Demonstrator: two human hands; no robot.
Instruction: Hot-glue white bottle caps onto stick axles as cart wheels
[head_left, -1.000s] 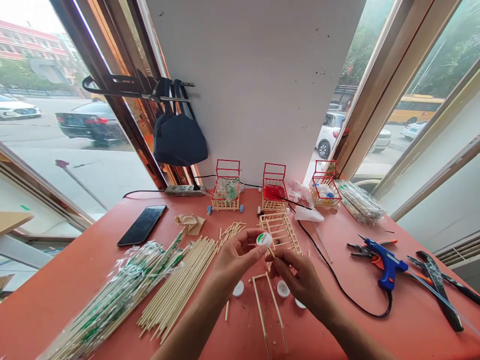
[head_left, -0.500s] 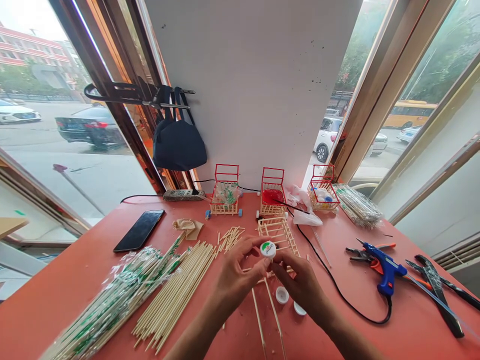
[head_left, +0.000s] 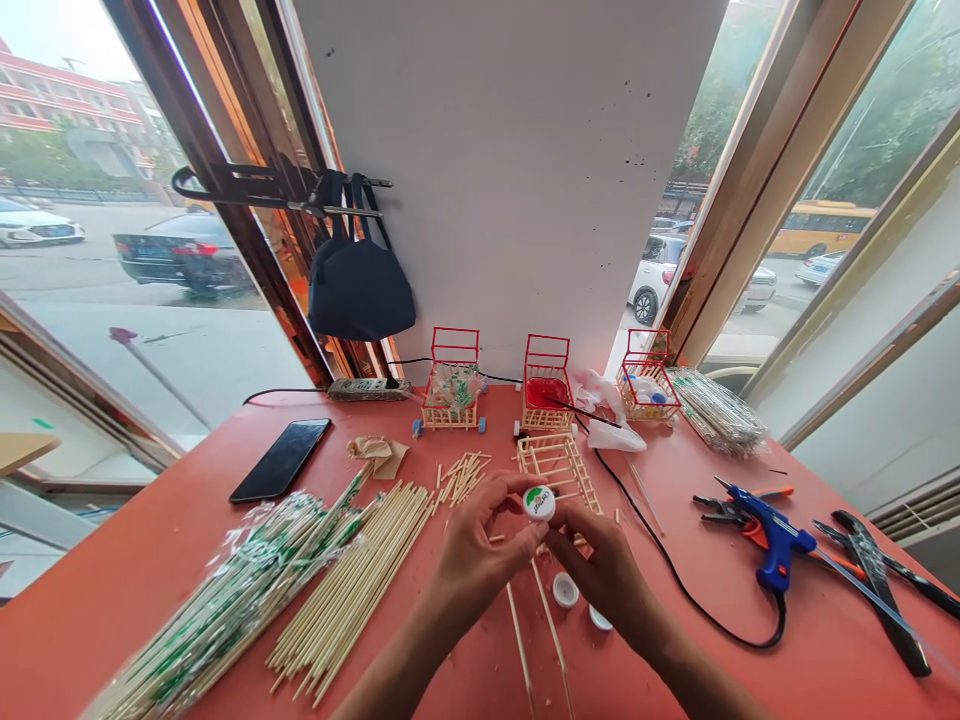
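My left hand has a white bottle cap with a green printed top between its thumb and fingers. From the right, my right hand pinches at the cap's edge; whether a stick is also in its fingers is hidden. Beneath the hands, a frame of thin wooden sticks lies on the red table. Two more white caps, one open side up and one partly covered, rest beside my right wrist. Just beyond my fingers stands a small stick basket frame.
Long skewers and a plastic-wrapped bundle lie left, near a phone. Short stick pieces are scattered centrally. Small stick carts line the back. A blue glue gun, its black cord and pliers occupy the right.
The cap has turned slightly in my fingers, its printed top now at a different angle. Both hands stay in nearly the same place.
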